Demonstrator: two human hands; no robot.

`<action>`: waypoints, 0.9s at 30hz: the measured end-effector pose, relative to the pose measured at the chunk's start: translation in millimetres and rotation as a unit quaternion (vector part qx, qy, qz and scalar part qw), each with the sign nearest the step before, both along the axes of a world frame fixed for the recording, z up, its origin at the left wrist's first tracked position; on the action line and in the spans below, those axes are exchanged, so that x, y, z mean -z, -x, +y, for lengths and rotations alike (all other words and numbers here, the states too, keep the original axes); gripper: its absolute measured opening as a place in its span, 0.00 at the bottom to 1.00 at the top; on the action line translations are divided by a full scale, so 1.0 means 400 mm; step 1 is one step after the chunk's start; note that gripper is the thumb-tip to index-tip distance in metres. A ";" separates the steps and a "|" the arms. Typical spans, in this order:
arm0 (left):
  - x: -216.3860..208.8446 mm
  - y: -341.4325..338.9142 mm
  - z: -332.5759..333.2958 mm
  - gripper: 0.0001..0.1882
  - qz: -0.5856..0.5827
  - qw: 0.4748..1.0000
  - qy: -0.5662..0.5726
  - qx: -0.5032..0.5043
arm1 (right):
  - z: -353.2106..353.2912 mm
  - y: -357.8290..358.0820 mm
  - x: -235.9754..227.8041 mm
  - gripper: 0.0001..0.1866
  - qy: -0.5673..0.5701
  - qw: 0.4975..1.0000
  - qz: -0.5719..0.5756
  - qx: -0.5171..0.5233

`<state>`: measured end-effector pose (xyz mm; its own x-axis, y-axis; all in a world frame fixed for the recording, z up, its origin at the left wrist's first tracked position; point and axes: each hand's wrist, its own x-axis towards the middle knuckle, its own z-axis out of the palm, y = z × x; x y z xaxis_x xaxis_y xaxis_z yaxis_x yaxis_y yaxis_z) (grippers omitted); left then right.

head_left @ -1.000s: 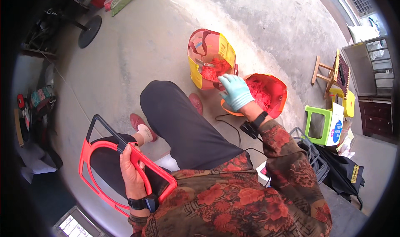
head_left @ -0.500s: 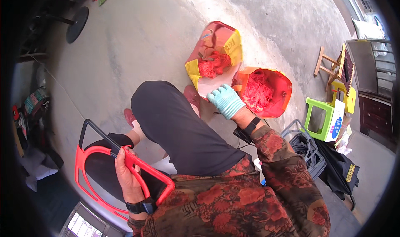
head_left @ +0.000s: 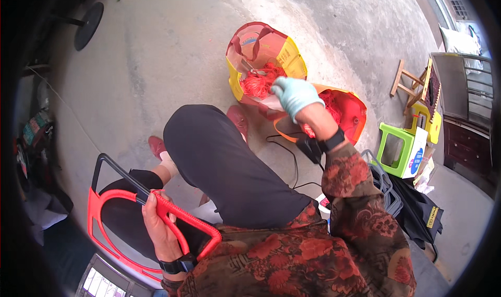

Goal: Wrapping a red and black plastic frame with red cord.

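Observation:
My bare left hand (head_left: pixel 159 226) is closed around a frame (head_left: pixel 180 219) of black tubing, partly wrapped in red cord, that rests against my leg. My right hand (head_left: pixel 297 96), in a pale turquoise glove, is over the near edge of a red and yellow bag (head_left: pixel 293 59); its fingers are blurred and partly turned away. Inside that bag lie red cord (head_left: pixel 258 83) and what looks like a pair of scissors (head_left: pixel 248 66). Behind my right wrist stands an orange-red bag (head_left: pixel 354 118) holding more red cord (head_left: pixel 332 105).
To the right are a green plastic stool (head_left: pixel 391 146), a yellow stool (head_left: pixel 432 120) and a wooden folding chair (head_left: pixel 412 86). Grey bent frames (head_left: pixel 386 187) and a black bag (head_left: pixel 417 211) lie nearer. A black cable (head_left: pixel 296 166) runs over the floor beside my leg.
My right hand has moved off the bag's near rim, up and to the right. The red and yellow bag has tipped so more of its inside shows. My left hand keeps its grip.

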<state>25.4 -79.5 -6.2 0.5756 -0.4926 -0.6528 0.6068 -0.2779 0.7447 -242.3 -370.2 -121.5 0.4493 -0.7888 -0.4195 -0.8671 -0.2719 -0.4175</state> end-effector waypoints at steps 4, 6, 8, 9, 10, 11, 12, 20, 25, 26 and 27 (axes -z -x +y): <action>0.005 -0.001 -0.002 0.09 0.014 1.000 0.014 -0.017 | -0.093 -0.078 0.080 0.12 0.000 0.987 0.123 -0.105; 0.004 0.000 -0.011 0.11 -0.001 1.000 0.002 0.003 | -0.097 -0.129 0.141 0.16 -0.031 0.937 0.216 -0.272; 0.002 -0.005 -0.012 0.10 0.001 1.000 -0.002 -0.013 | -0.069 -0.161 0.276 0.25 -0.064 0.928 0.236 -0.280; 0.003 -0.007 -0.011 0.09 0.006 1.000 -0.005 -0.023 | -0.056 -0.182 0.313 0.29 -0.092 0.941 0.245 -0.215; 0.005 -0.009 -0.010 0.09 0.007 1.000 -0.006 -0.024 | -0.046 -0.190 0.356 0.34 -0.120 0.949 0.252 -0.148; 0.007 -0.011 -0.010 0.10 0.007 1.000 -0.005 -0.021 | -0.038 -0.188 0.398 0.34 -0.122 0.948 0.253 -0.149; 0.008 -0.013 -0.012 0.10 0.006 1.000 -0.005 -0.018 | -0.028 -0.184 0.448 0.36 -0.073 0.947 0.254 -0.183; 0.018 -0.017 -0.029 0.10 0.004 0.998 -0.018 -0.059 | -0.052 -0.112 0.406 0.18 -0.212 0.919 0.230 -0.238; 0.035 -0.020 -0.015 0.11 0.014 0.999 -0.010 -0.051 | -0.066 -0.030 0.325 0.14 -0.141 0.935 0.185 -0.268; 0.040 -0.021 -0.008 0.11 0.014 0.998 -0.008 -0.054 | -0.065 -0.013 0.305 0.14 -0.140 0.936 0.187 -0.263; 0.040 -0.022 0.001 0.11 0.011 0.998 -0.007 -0.061 | -0.063 -0.021 0.248 0.16 -0.149 0.934 0.191 -0.262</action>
